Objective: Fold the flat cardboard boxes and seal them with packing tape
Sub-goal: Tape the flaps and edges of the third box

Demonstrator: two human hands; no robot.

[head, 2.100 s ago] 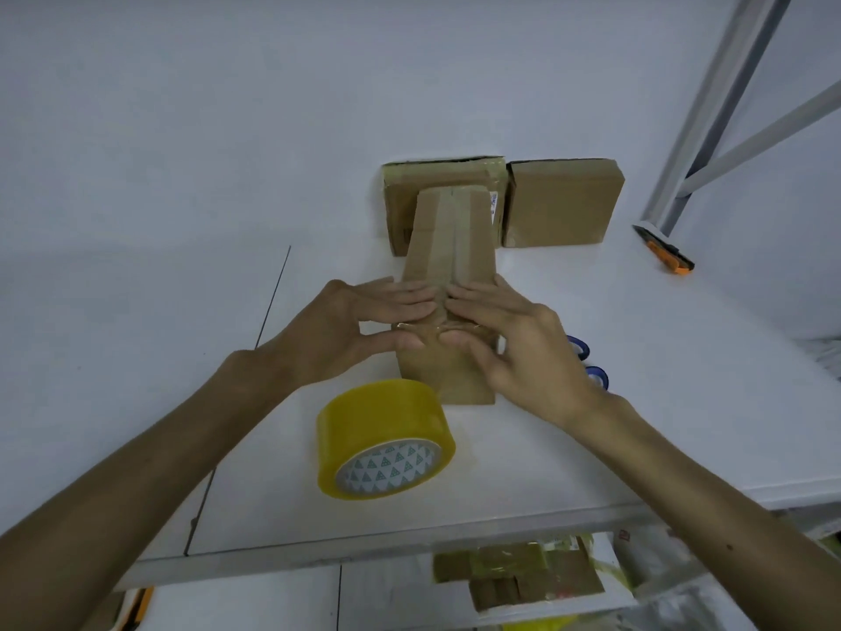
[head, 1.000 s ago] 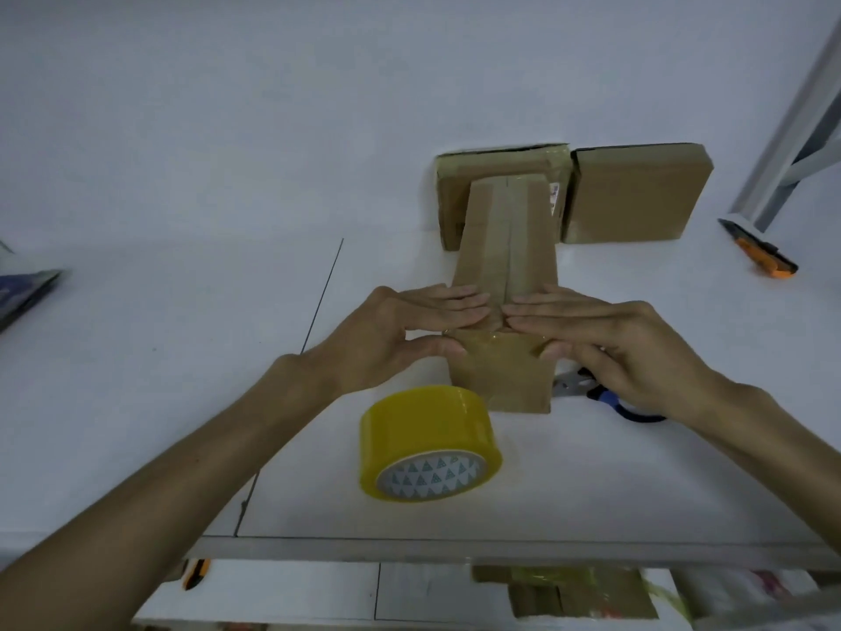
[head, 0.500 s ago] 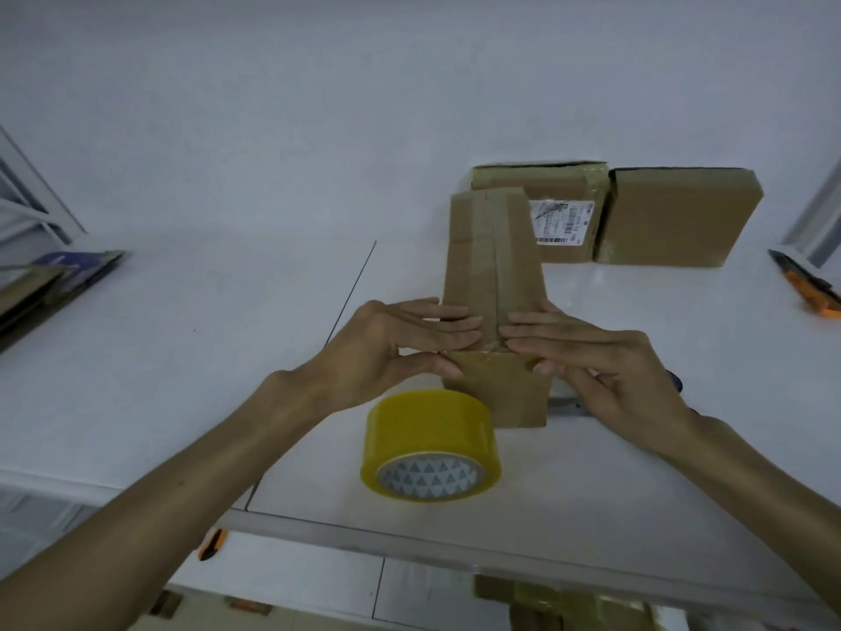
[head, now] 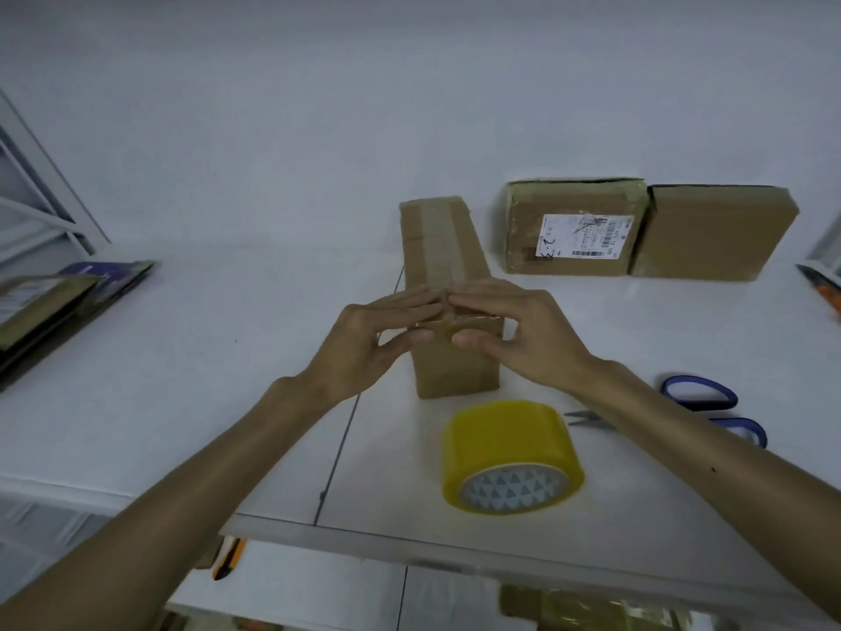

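A long narrow cardboard box (head: 455, 371) lies on the white table (head: 227, 357), with a tape strip running along its top seam. My left hand (head: 364, 343) and my right hand (head: 528, 334) meet at its near end. Their straight fingers lie flat on the top and both thumbs press the tape end down onto the near face. A yellow roll of packing tape (head: 509, 453) stands on the table just in front of the box, to the right.
Blue-handled scissors (head: 701, 393) lie right of the tape, partly under my right forearm. Two closed boxes (head: 573, 230) (head: 710, 234) stand at the back right. Flat cardboard (head: 50, 302) is stacked at the left. An orange cutter (head: 823, 289) lies at the right edge. The table's front edge (head: 409, 539) is close.
The narrow box has slid left with both hands on it, from in front of the labelled box to left of it. The tape roll now sits to its right. My view turned left.
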